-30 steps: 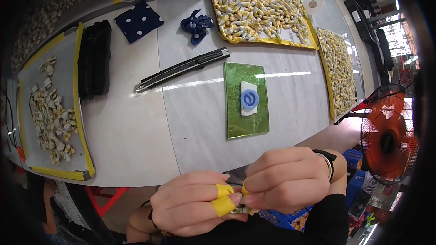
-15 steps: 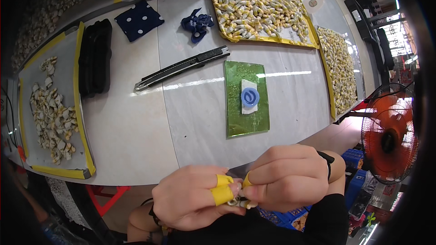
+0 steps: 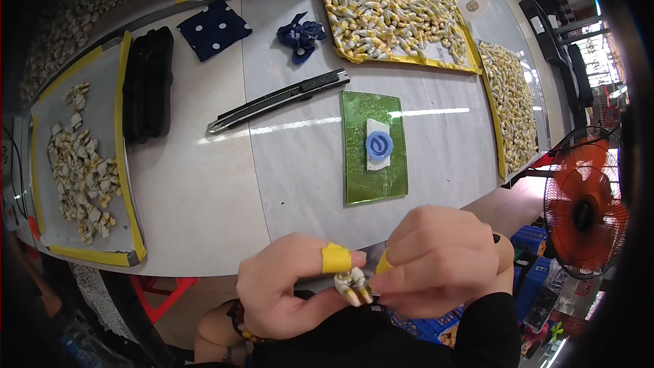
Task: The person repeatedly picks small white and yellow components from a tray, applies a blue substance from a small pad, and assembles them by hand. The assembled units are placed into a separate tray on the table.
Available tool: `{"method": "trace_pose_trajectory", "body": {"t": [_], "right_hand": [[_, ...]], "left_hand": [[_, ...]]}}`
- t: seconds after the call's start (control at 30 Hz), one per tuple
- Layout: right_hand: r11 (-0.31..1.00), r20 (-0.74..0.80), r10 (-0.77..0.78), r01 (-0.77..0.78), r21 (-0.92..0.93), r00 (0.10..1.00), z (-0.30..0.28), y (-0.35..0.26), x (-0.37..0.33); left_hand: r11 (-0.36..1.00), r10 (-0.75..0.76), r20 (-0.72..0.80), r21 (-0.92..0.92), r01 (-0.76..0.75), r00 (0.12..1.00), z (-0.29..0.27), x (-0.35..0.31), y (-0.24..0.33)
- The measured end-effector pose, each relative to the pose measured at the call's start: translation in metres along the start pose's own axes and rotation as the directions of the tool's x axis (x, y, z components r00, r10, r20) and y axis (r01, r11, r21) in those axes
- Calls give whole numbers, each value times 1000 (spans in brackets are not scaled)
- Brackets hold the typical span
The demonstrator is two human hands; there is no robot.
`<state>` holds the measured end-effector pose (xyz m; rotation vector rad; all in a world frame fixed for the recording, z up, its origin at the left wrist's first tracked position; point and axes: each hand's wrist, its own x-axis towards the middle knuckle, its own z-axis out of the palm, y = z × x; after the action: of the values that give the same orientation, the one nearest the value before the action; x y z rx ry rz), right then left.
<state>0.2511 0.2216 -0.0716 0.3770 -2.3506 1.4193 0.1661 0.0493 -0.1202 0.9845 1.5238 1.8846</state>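
Observation:
My left hand (image 3: pixel 283 283), with yellow tape round a finger, pinches a small off-white and yellowish-brown shell-like piece (image 3: pixel 353 286) just off the table's near edge. My right hand (image 3: pixel 443 259) is closed close against the piece's right side, yellow tape showing on one finger. What its fingertips grip is hidden. Beyond the hands lies a green glass plate (image 3: pixel 375 187) bearing a white pad and a round blue lump (image 3: pixel 379 145). To its left, a black-handled snap-off cutter (image 3: pixel 279 100) rests slantwise on the table.
A yellow-taped tray (image 3: pixel 127 163) at left holds loose whitish pieces; beside it stands a black tray (image 3: pixel 148 85). Dark blue dotted cloth (image 3: pixel 214 29) and a crumpled blue cloth (image 3: pixel 300 37) lie behind. Two trays of small pieces (image 3: pixel 395 10) fill the far right. An orange fan (image 3: pixel 584 211) stands right.
My hands have drawn slightly apart and the piece now shows more fully between them. My left thumb and finger have spread round it, and my right hand has risen a little.

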Motion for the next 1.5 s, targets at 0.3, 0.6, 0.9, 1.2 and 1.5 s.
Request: {"method": "trace_pose_trajectory", "body": {"t": [0.3,0.6,0.9,1.2,1.5], "right_hand": [[923,327,193,-284,259,925,-15,5,13],[968,374,115,-188,166,920,-8,10,11],[935,2,352,-351,-57,936,-40,5,-30],[911,-449,413,-359,205,792,-46,49,-82],[862,-459,465,-271,428,757,-46,63,-90]], "left_hand": [[770,-261,319,-500,396,911,-8,-4,-8],[922,-302,392,-110,370,869,-24,5,12],[-8,367,-373,915,404,852,-131,-21,75],[668,-726,21,261,697,688,-93,-116,57],[296,-953,-300,-952,81,-45,-47,-436,-200]]}}
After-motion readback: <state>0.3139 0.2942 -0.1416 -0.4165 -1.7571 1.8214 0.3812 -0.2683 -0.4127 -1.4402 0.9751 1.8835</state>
